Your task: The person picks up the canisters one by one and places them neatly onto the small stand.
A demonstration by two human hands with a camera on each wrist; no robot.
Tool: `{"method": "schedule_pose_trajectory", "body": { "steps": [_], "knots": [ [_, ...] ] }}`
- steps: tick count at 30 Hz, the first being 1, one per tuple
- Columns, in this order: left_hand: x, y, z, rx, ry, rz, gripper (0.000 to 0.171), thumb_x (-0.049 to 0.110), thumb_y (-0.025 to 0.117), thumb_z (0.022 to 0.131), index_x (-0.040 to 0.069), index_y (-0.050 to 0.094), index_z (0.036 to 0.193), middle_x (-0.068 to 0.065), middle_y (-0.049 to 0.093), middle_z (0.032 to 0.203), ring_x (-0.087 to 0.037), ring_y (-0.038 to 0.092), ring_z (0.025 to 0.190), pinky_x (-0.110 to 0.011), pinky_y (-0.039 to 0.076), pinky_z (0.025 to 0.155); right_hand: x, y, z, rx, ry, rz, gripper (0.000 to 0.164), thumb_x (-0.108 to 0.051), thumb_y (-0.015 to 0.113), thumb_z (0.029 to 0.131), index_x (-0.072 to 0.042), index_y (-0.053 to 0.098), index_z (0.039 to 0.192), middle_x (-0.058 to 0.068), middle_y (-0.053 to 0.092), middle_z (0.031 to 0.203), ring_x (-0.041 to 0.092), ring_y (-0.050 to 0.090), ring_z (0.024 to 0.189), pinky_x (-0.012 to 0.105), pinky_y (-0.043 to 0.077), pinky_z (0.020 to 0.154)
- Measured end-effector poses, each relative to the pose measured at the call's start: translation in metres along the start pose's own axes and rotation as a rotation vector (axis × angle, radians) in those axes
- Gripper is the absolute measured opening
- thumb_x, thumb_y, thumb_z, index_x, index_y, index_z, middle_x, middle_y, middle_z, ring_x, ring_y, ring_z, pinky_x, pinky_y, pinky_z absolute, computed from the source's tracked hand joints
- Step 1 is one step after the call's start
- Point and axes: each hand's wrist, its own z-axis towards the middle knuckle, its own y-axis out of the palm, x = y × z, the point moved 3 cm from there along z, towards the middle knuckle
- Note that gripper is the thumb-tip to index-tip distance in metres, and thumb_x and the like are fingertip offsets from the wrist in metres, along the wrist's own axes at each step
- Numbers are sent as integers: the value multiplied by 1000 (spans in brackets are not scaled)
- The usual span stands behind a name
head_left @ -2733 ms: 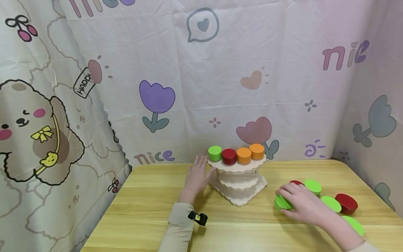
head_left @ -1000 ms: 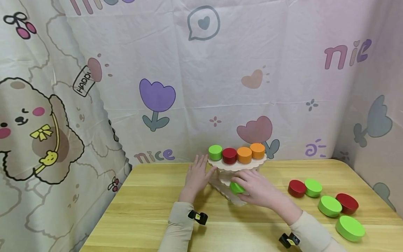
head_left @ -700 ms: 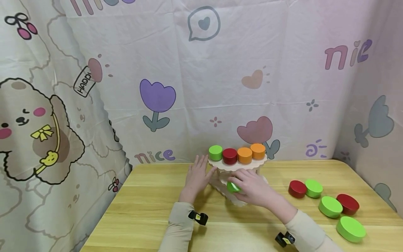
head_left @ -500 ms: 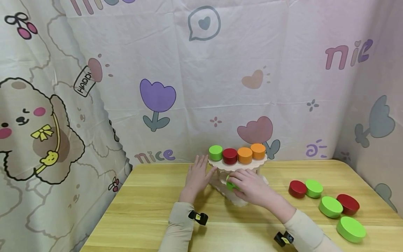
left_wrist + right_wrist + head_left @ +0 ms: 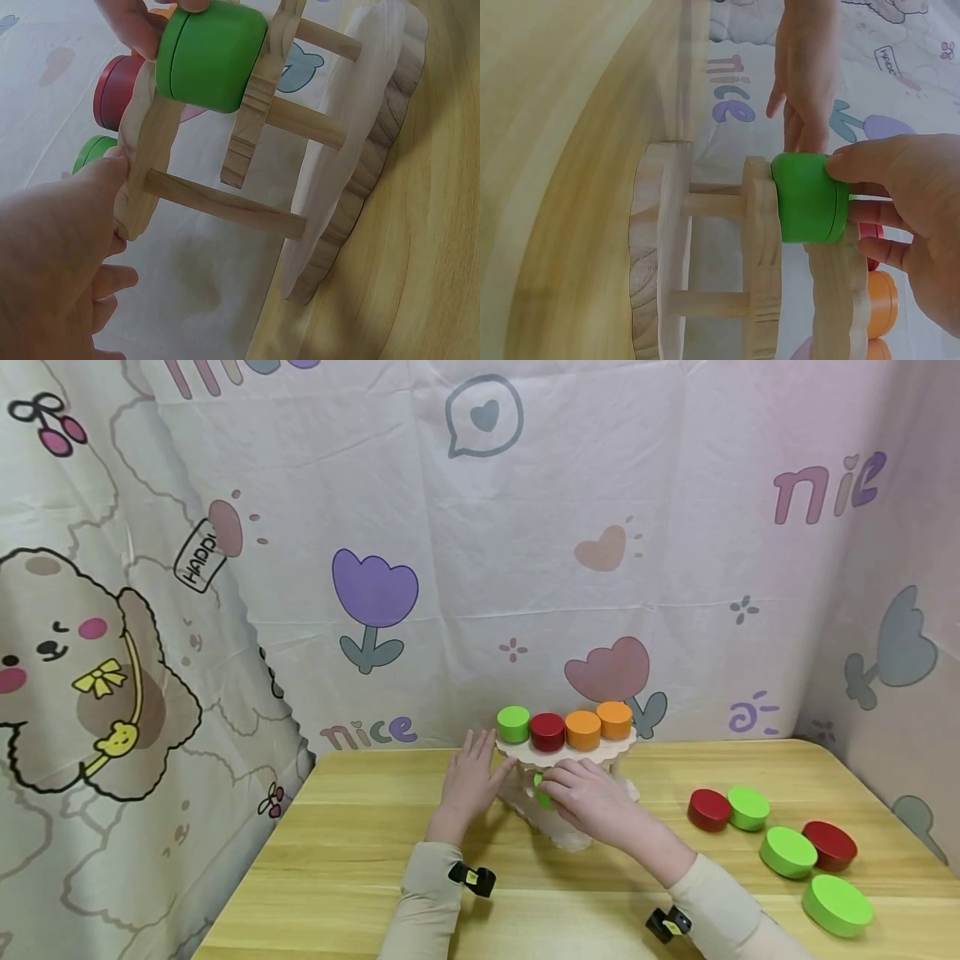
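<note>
A scalloped wooden tiered stand (image 5: 570,760) stands on the table. My right hand (image 5: 596,802) has its thumb and fingers on a green round block (image 5: 808,196), which sits on the stand's middle tier, below the top one. The head view shows only a sliver of that block beside the fingers. My left hand (image 5: 468,785) touches the left edge of the top tier with its thumb, its fingers fairly straight alongside. On the top tier sit a green block (image 5: 513,724), a dark red block (image 5: 547,732) and two orange blocks (image 5: 582,730).
To the right on the wooden table (image 5: 337,877) lie more round blocks: a red one (image 5: 708,809) beside a green one (image 5: 747,808), a green one (image 5: 787,852) against a red one (image 5: 828,846), and a larger green one (image 5: 837,905). A printed curtain (image 5: 465,568) hangs behind.
My right hand has carried the green block from the right of the table to the middle tier, then shifted slightly left with it. My left hand has stayed at the stand.
</note>
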Motion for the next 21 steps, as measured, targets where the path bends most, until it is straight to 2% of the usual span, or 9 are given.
{"method": "schedule_pose_trajectory", "body": {
  "steps": [15, 21],
  "knots": [
    [1, -2, -2, -14, -6, -1, 78, 66, 31, 97, 15, 25, 156, -7, 25, 162, -28, 9, 153, -59, 15, 121, -2, -5, -8, 76, -24, 41, 27, -16, 81, 75, -16, 73, 102, -3, 69, 100, 17, 61, 97, 32, 52, 78],
    [1, -1, -1, -4, -3, 2, 77, 66, 30, 97, 17, 24, 156, -7, 25, 162, -28, 10, 153, -59, 16, 121, 1, -11, -18, 81, -31, 23, 30, -17, 81, 73, -17, 71, 102, -3, 68, 101, 17, 60, 99, 36, 51, 84]
  ]
}}
